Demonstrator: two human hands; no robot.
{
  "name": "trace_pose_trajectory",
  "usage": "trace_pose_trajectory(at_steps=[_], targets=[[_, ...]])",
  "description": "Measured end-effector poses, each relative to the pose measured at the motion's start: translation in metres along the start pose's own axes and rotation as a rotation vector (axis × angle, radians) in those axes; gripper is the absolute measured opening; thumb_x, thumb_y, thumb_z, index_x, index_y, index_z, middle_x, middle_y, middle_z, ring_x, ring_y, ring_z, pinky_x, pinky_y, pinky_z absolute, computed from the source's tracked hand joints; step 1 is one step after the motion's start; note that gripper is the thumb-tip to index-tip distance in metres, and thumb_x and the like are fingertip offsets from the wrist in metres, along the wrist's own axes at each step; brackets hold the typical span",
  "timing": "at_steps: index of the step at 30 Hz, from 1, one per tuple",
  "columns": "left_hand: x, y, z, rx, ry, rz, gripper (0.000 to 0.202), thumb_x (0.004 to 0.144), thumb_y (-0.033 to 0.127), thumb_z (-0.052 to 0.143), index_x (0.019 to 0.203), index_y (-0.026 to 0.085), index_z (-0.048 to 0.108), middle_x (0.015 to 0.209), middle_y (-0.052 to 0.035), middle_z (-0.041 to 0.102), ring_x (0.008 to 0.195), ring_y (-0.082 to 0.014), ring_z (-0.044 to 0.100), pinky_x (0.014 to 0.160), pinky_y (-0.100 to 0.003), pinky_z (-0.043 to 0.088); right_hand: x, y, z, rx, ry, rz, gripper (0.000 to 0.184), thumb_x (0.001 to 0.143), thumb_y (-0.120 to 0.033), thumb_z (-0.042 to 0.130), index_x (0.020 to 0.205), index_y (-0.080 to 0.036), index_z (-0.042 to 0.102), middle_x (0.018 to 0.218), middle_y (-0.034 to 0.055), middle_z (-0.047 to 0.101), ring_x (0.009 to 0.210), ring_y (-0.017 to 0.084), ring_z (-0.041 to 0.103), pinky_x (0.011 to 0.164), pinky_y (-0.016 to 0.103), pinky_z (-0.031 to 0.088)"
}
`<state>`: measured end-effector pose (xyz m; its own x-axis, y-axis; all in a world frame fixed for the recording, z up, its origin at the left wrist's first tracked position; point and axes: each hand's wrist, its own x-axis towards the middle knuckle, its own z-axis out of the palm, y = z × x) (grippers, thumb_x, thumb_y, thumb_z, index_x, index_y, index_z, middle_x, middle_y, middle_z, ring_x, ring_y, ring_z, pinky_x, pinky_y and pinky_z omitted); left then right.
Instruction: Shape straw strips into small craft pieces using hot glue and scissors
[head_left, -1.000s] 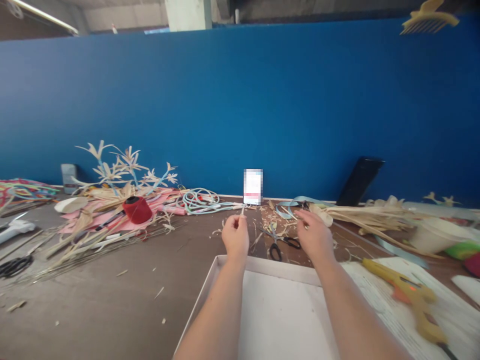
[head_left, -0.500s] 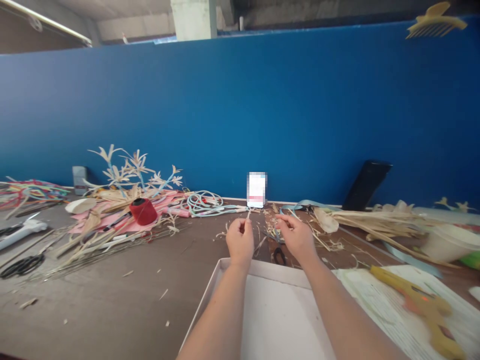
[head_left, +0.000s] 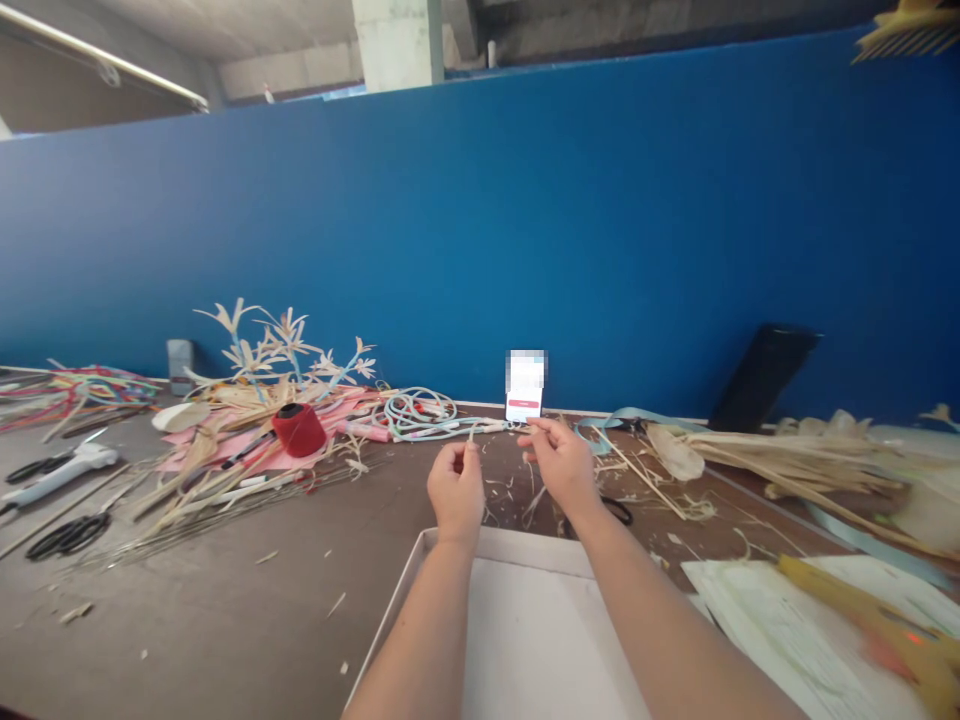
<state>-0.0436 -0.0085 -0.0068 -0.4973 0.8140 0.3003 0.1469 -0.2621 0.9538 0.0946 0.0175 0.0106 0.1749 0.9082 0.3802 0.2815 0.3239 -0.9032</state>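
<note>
Above the far edge of a white box lid or tray, my left hand is closed, thumb against curled fingers. A short pale strip sticks up from its pinch. My right hand is a little to the right, its index finger stretched toward the left and its fingers slightly apart. I see nothing between them. Under and behind my right wrist, black scissor handles are partly hidden. Thin pale scraps lie on the table between my hands.
Left, a red thread spool, pale craft flowers and black-handled scissors lie among strips. A lit phone leans on the blue partition. Right, a yellow glue gun rests on paper, with dried husks behind.
The view has shifted slightly, so the scene sits a little further right. Both hands appear further left against the table, and the pale strip remains in my left hand.
</note>
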Motion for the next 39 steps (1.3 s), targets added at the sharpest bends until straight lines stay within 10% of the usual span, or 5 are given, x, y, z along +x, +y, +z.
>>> trace_pose_trajectory(at_steps=[8,17,22,29,39], targets=[[-0.004,0.000,0.001,0.057,0.002,0.052,0.025,0.079,0.040,0.051,0.072,0.018,0.060,0.061,0.0014,0.056,0.057,-0.0116,0.050,0.057,-0.022,0.037,0.013,-0.019,-0.016,0.605,-0.102,0.307,0.023,0.067,-0.018,0.070,0.091,-0.018,0.066,0.102,0.0060,0.068,0.098,0.017,0.062,0.063,0.018,0.055],[-0.009,0.000,0.006,0.181,-0.042,0.199,0.023,0.082,0.036,0.047,0.071,0.019,0.058,0.064,0.0006,0.056,0.060,-0.0121,0.049,0.060,-0.023,0.036,0.001,-0.024,-0.040,0.741,-0.236,0.516,0.023,0.072,-0.007,0.063,0.092,-0.017,0.065,0.108,0.0097,0.066,0.098,0.016,0.063,0.044,0.007,0.047],[-0.009,0.001,0.006,0.181,-0.042,0.216,0.020,0.082,0.032,0.047,0.071,0.019,0.058,0.067,-0.0005,0.057,0.062,-0.0126,0.049,0.061,-0.023,0.036,-0.009,-0.031,-0.055,0.832,-0.300,0.548,0.029,0.078,-0.019,0.061,0.107,-0.020,0.061,0.115,0.0095,0.062,0.095,0.017,0.064,0.057,0.018,0.055],[-0.024,0.014,0.009,0.209,-0.131,0.334,0.019,0.083,0.031,0.048,0.074,0.019,0.059,0.068,-0.0017,0.056,0.062,-0.0125,0.048,0.062,-0.023,0.035,-0.025,-0.008,-0.047,0.491,0.056,0.514,0.016,0.067,-0.028,0.070,0.080,-0.018,0.067,0.068,-0.0002,0.058,0.040,0.003,0.036,0.027,0.013,0.017],[-0.037,0.013,0.023,-0.096,-0.471,0.004,0.025,0.078,0.038,0.054,0.068,0.016,0.059,0.056,0.0031,0.050,0.053,-0.0090,0.040,0.052,-0.020,0.032,-0.038,-0.008,-0.039,0.576,-0.242,0.375,0.031,0.068,-0.032,0.069,0.096,-0.020,0.065,0.074,-0.0007,0.057,0.051,0.006,0.041,0.035,0.014,0.020]])
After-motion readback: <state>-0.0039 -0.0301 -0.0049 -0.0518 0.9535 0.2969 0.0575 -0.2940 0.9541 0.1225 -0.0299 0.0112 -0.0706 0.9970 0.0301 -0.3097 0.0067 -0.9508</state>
